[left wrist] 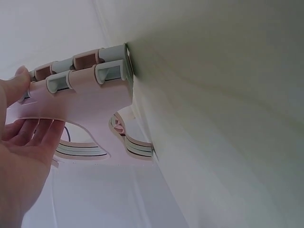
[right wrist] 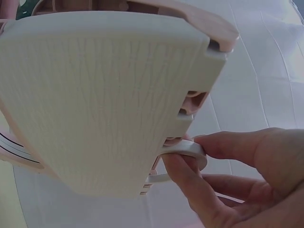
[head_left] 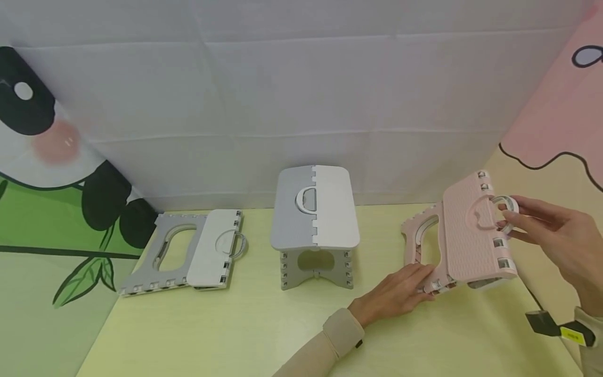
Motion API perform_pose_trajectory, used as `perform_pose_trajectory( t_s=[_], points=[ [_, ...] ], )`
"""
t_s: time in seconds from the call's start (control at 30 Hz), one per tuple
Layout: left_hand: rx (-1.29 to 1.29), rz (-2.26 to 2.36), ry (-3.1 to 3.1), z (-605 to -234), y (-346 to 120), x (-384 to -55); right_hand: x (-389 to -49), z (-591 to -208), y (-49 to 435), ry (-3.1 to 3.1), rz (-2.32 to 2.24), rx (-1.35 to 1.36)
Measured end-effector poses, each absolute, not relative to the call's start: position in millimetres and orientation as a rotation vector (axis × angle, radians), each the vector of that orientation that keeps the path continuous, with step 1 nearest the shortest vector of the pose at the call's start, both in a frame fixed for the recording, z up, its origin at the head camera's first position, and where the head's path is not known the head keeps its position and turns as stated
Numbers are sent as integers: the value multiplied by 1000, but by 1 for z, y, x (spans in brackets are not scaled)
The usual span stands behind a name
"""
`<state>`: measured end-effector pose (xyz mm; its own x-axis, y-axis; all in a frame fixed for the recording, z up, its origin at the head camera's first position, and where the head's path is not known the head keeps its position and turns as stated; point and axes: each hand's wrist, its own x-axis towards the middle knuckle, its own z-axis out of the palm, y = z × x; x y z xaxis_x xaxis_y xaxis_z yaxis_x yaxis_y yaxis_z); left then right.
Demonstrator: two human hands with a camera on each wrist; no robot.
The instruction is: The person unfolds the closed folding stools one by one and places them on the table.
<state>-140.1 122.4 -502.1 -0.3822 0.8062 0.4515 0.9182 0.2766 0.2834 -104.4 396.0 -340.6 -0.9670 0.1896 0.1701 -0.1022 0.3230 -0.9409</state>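
A pink folding step stool (head_left: pixel 471 230), folded flat, is held tilted at the right side of the table. My left hand (head_left: pixel 391 294) grips the near edge of its leg panel. The left wrist view shows the fingers of that hand (left wrist: pixel 28 156) reaching into the panel's cutout, with the thumb over the hinged edge. With thumb and fingers, my right hand (head_left: pixel 560 233) pinches the stool's white loop handle (head_left: pixel 511 209). In the right wrist view the index finger goes through this handle (right wrist: pixel 187 149), beside the pale, ribbed underside of the top (right wrist: pixel 95 104).
In the middle of the table stands an unfolded grey and white step stool (head_left: pixel 334 209). A folded grey and white stool (head_left: pixel 212 251) lies at the left. White cloth (head_left: pixel 301 104) hangs behind the yellow-green tabletop (head_left: pixel 226 335). Printed panels (head_left: pixel 52 209) flank it.
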Motion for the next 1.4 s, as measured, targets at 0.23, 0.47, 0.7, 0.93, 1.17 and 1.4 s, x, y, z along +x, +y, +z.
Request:
perform_pose_trajectory(
  t_s=[0.23, 0.47, 0.7, 0.93, 1.17, 1.4],
  points=[
    [-1609, -811, -2332, -504, 124, -141, -105, -338, 394, -2451, 1530, -130],
    [-1615, -817, -2353, -504, 124, -142, -105, -335, 389, -2457, 1523, -157],
    [-1642, -888, -2355, -504, 124, -143, -106, -332, 383, -2470, 1488, -129],
    [-1657, -936, -2374, -504, 125, -144, -106, -330, 380, -2451, 1501, -110],
    [-1688, -1016, -2390, -505, 126, -145, -106, -328, 379, -2423, 1576, -108],
    [-1700, -1093, -2396, -503, 126, -145, -106, -325, 376, -2454, 1535, -143]
  ],
)
